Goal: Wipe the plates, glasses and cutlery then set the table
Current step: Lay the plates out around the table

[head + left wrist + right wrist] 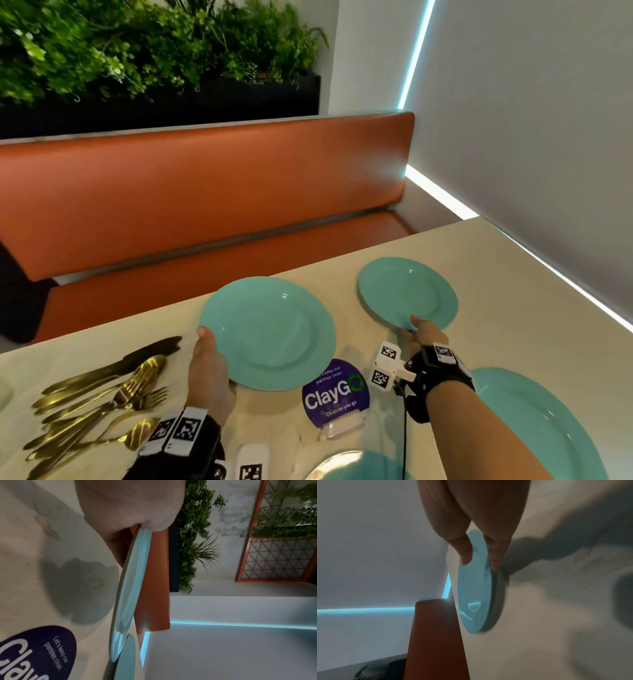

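Observation:
My left hand (pixel 209 363) grips the near left rim of a large teal plate (pixel 274 332), thumb on top, and holds it above the beige table (pixel 513 329); the left wrist view shows this plate (pixel 132 588) edge-on under the hand (pixel 130 513). My right hand (pixel 419 334) pinches the near rim of a smaller teal plate (pixel 407 291) at the far right. In the right wrist view the thumb lies on the small plate (pixel 474 588) and fingers (pixel 496 555) sit beneath it. Gold cutlery (pixel 102 394) lies in a pile at the left.
A purple ClayGo wipes pack (pixel 334 394) lies between my arms. Another large teal plate (pixel 534 428) sits at the near right and one more (pixel 359 467) at the bottom edge. An orange bench (pixel 205 192) runs behind the table; a wall (pixel 531 137) borders its right side.

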A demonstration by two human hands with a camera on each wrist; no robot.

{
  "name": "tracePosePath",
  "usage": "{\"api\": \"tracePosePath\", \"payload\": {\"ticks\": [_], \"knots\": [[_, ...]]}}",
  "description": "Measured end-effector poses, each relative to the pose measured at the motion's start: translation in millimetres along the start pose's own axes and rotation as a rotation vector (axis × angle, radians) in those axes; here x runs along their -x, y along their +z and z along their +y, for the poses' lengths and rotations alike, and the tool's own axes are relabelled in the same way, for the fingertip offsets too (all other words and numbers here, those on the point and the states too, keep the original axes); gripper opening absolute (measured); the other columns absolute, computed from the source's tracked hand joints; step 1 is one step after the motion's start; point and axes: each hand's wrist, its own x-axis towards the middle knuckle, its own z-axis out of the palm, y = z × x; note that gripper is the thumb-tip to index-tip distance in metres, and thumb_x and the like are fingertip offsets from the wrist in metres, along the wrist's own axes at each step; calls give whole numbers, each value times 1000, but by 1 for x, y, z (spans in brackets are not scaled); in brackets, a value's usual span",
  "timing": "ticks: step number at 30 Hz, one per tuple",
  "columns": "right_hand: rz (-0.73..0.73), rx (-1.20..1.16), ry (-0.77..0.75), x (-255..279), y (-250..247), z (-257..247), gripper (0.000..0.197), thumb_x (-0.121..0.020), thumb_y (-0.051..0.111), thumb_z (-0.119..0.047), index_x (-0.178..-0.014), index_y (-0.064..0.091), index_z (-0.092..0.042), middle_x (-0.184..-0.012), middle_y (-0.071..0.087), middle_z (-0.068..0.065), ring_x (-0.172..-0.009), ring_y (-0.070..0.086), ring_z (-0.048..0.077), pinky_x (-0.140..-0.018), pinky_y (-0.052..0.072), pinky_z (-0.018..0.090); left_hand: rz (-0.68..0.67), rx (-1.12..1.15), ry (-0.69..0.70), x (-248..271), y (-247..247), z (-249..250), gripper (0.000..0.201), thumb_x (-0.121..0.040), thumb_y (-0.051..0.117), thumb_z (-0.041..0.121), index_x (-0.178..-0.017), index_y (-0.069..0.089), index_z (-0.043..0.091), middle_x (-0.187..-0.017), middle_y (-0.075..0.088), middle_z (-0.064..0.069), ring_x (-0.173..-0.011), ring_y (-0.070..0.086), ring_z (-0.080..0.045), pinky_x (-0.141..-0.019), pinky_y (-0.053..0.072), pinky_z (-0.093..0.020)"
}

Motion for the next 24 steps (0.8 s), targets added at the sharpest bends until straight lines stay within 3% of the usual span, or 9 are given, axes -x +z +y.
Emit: {"api": "tracePosePath", "payload": {"ticks": [3,6,10,13,15,16,19,20,24], "knots": [[-8,23,-4,-1,4,-7,46,-78,70,-18,-118,53,-2,-72,55,11,-52,48,21,-54,44,29,-9,-5,-8,2,5,-3,48,-99,30,49,-137,43,22,-130,56,-7,-103,54,-24,-90,45,-37],[-31,45,-13,-5,4,-9,48,-72,73,-22,-114,54,-5,-70,56,14,-49,44,21,-62,44,33,-6,-33,-15,2,7,-5,48,-99,29,49,-137,43,23,-130,56,-8,-105,54,-25,-91,45,-39],[-72,173,-75,0,5,-9,50,-72,72,-22,-114,57,-2,-69,54,10,-52,40,21,-55,36,33,-5,-53,-17,2,6,-7,49,-99,28,49,-137,43,23,-123,57,-5,-104,54,-24,-91,45,-37],[-128,240,-95,22,9,-14,48,-84,61,-16,-128,49,-1,-87,56,10,-65,50,21,-63,43,33,-16,-65,-7,5,6,-6,48,-100,27,47,-138,42,22,-114,54,-2,-104,53,-23,-91,44,-37],[-125,271,-115,41,16,-10,43,-93,51,-18,-133,45,-3,-116,58,13,-98,58,29,-85,46,36,-20,-68,-5,7,6,-6,47,-100,26,47,-137,42,23,-116,55,-2,-104,53,-23,-91,44,-37],[-143,340,-118,53,21,-5,42,-94,50,-20,-133,45,-4,-119,58,14,-105,57,30,-90,45,35,-21,-67,-8,6,6,-7,47,-100,26,47,-137,43,23,-117,56,-3,-104,54,-24,-90,45,-37],[-313,424,-11,73,38,26,36,-90,58,-18,-117,55,5,-86,60,14,-74,59,28,-64,52,36,-31,-73,-22,8,6,-9,47,-100,26,48,-135,45,22,-120,58,-4,-105,55,-25,-92,45,-39],[-354,412,75,78,46,37,34,-89,60,-21,-111,57,5,-86,61,15,-73,59,28,-62,53,36,-37,-74,-30,9,6,-8,48,-99,27,48,-135,45,22,-120,58,-4,-104,55,-25,-91,45,-38],[-524,451,187,92,64,59,42,-89,59,-29,-120,52,-1,-117,60,21,-106,59,37,-90,49,54,-52,-79,-65,8,1,-5,52,-98,28,51,-136,45,19,-125,58,-6,-103,55,-25,-90,45,-37]]}}
